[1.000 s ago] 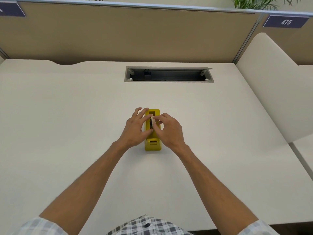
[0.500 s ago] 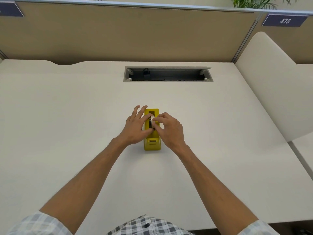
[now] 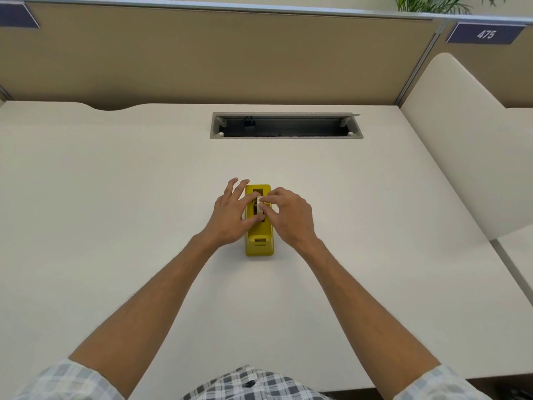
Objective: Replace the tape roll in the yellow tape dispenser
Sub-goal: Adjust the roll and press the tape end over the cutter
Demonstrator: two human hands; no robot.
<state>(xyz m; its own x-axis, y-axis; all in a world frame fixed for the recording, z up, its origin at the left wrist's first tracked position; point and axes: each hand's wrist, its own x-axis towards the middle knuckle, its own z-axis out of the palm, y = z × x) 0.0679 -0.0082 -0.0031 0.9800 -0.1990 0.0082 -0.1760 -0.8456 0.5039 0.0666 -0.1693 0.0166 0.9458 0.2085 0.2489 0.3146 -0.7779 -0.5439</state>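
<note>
The yellow tape dispenser (image 3: 259, 245) stands lengthwise in the middle of the white desk (image 3: 115, 212). My left hand (image 3: 232, 217) lies against its left side, thumb and fingers resting on the top slot. My right hand (image 3: 291, 216) is on the right side, its fingertips pinched on the pale tape roll (image 3: 259, 208) that sits in the slot. Most of the roll is hidden by fingers and the dispenser body.
An open grey cable tray (image 3: 285, 125) is cut into the desk behind the dispenser. A tan partition (image 3: 216, 56) closes the back, and a cream side panel (image 3: 461, 145) stands at the right. A blue sign reading 475 (image 3: 486, 33) hangs at the top right.
Both hands stay on the dispenser. The right fingertips have shifted slightly forward over the slot and closed on the roll; the left fingers spread a little.
</note>
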